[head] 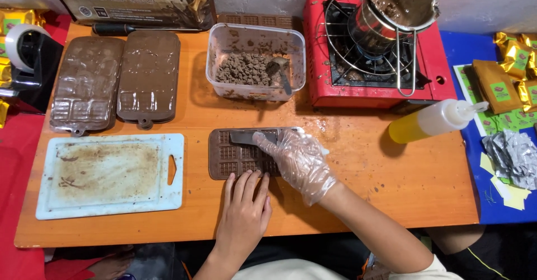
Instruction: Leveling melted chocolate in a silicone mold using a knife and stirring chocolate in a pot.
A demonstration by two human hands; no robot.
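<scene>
- Brown silicone bar mould [238,160] is your reference point: it lies flat on the orange wooden table [363,185], close to the near edge, its small rectangular cells filled with chocolate
- Your right hand [299,162], in a thin clear glove, is closed around the handle of a metal scraper [251,137] whose blade lies across the far side of the mould; keep that blade low and flat, I judge, so it skims the ribs rather than digging into the cells
- Your bare left hand [243,210] rests at the mould's near edge, fingers [246,182] spread flat and pressing, holding nothing; press evenly, since soft silicone would likely buckle under a one-sided push
- Draw the scraper in one steady stroke along the mould's length, and watch for chocolate spilling over the rim onto the wood
- Left of the mould sits a smeared white cutting board [109,174]; beyond that, two larger coated moulds [114,81]
- Directly beyond the mould stands a clear tub [254,62] of crumbly brown filling with a spoon in it
- Beyond and right of the mould, a red stove [375,56] carries a steel pot; a squeeze bottle of yellow liquid [433,120] lies to the mould's right
</scene>
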